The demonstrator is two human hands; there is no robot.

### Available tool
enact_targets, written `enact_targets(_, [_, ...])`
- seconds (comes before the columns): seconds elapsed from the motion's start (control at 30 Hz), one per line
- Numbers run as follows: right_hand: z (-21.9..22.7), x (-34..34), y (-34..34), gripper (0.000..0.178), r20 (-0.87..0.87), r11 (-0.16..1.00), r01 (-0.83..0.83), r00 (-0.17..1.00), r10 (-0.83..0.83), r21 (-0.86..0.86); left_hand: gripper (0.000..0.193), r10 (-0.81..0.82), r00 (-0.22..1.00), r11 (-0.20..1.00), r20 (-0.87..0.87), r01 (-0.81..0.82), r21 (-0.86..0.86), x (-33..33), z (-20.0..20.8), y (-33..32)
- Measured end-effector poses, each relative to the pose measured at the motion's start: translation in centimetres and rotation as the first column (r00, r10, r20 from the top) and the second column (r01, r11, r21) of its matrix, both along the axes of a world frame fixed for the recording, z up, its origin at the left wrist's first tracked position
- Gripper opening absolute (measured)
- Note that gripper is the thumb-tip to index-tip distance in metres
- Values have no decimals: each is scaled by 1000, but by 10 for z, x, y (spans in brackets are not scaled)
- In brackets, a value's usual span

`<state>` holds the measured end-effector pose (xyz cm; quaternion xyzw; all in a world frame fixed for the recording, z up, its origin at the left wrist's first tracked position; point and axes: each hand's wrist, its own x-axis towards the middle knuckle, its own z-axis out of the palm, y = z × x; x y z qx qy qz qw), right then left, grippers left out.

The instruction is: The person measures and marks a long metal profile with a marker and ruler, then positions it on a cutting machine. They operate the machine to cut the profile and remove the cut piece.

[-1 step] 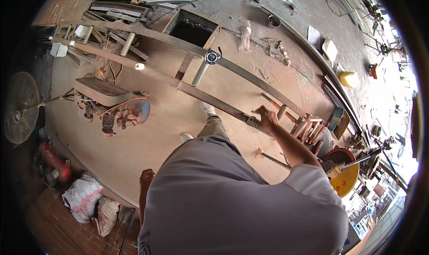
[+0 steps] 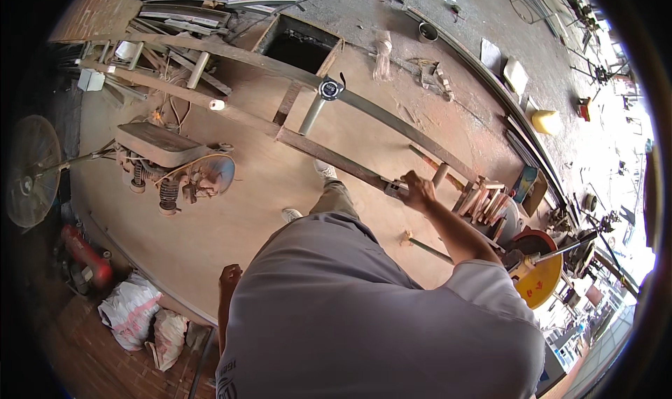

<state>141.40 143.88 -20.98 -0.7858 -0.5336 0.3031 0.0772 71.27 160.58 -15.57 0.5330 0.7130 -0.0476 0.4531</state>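
Observation:
My right hand [image 2: 418, 192] reaches forward to the near rail of a long metal frame [image 2: 336, 159]. Its fingers are bent together beside a small grey metal piece [image 2: 393, 187] on that rail; what lies inside them, if anything, is hidden. Down at my left side hangs my left hand [image 2: 229, 276], curled closed, with nothing seen sticking out of it. A round black tape measure [image 2: 330, 88] rests on the far rail, where a crossbar [image 2: 313, 115] joins it. Farther left, a small white roll-like thing [image 2: 217, 105] sits on the near rail.
A dusty motor-driven machine [image 2: 164, 147] stands on the floor at left. Short bars [image 2: 484, 199] are heaped right of my right hand, near a yellow round guard [image 2: 542, 280]. Sacks [image 2: 133, 311] lie at lower left. Beyond the frame is an open-topped pit or box [image 2: 297, 49].
My right hand has shifted slightly, and its fingers now sit closer to the small metal piece on the rail. My left hand stays where it was.

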Motion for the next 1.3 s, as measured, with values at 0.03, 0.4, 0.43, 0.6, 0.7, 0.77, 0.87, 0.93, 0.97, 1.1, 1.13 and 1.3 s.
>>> enact_targets(0.03, [-2,-8,-15,53,51,998,-4,999,8,-69,30,-71,997,997,9,71,25,5,0,3])
enact_targets(0.4, [-34,-24,-2,45,120,977,-39,991,65,-208,32,-151,986,988,67,153,-13,78,68,31])
enact_targets(0.43, [-23,-24,11,46,72,980,-40,996,55,-194,31,-151,987,988,57,151,4,90,75,30])
enact_targets(0.6, [39,-63,137,53,-151,959,-282,947,283,27,30,-84,986,989,145,65,134,157,105,16])
enact_targets(0.7, [87,-134,220,52,-110,742,-637,738,666,209,33,-50,955,967,291,-27,252,188,131,-1])
enact_targets(0.77, [129,-206,257,52,-158,543,-672,546,823,504,54,-3,910,957,415,-117,265,194,152,-17])
enact_targets(0.87, [196,-315,261,54,-183,328,-661,281,942,674,87,172,667,839,725,-484,246,184,180,-57])
enact_targets(0.93, [232,-382,231,55,-251,261,-589,100,963,765,88,160,450,652,879,-717,248,168,190,-92])
enact_targets(0.97, [245,-411,210,55,-297,249,-567,8,955,786,87,143,360,498,922,-831,247,159,193,-111])
enact_targets(1.1, [262,-503,104,45,-342,153,-591,-222,913,792,59,252,250,24,935,-967,252,120,192,-210])
enact_targets(1.13, [261,-518,79,34,-318,114,-535,-306,897,837,53,313,263,-102,913,-946,307,115,189,-238])
enact_targets(1.3, [255,-577,-27,25,-577,152,-695,-432,694,703,29,446,68,-378,893,-890,256,94,177,-390])
